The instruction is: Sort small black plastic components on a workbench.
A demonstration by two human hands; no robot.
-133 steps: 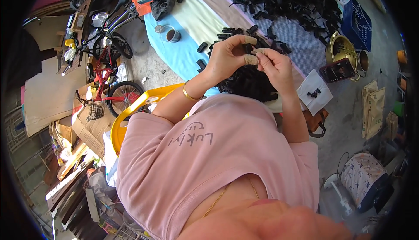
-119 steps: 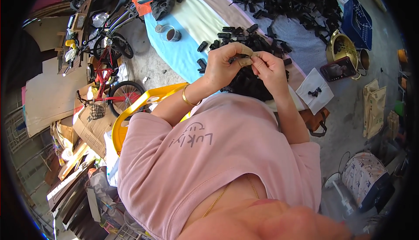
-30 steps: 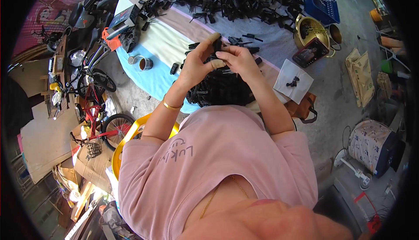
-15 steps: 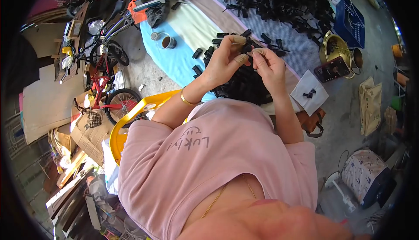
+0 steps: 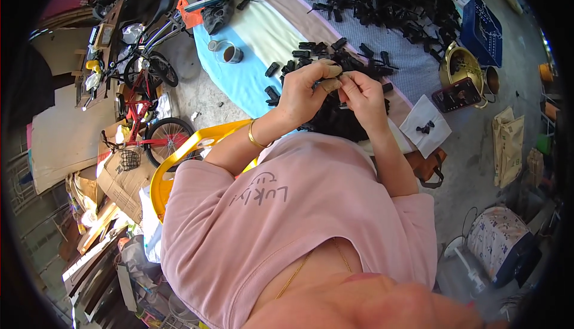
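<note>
My left hand (image 5: 305, 92) and my right hand (image 5: 366, 97) meet above the cloth-covered table. Thumb and forefinger of the left hand, wrapped in tan tape at the tips, pinch a small black part (image 5: 338, 75), mostly covered by the fingers. The right fingers press together against its right end; whatever else they hold is too small to see. Below and around the hands lies a near heap of black parts (image 5: 336, 120). Several loose black pieces (image 5: 272, 69) are scattered left of it. A much larger pile of black parts with thin tails (image 5: 382, 6) covers the far side.
Right of my hands lie a white paper (image 5: 421, 141) bearing small black pieces, a phone (image 5: 457, 95), a gold-coloured pot (image 5: 446, 69) and a blue basket (image 5: 481, 36). A cup of dark liquid (image 5: 229, 54) stands at left. A yellow chair (image 5: 170, 170) is beside me; a red bicycle (image 5: 140, 120) stands further left.
Both hands have drawn closer together, and their fingertips now meet over the black part, hiding more of it. The right hand has turned slightly, its fingers more curled.
</note>
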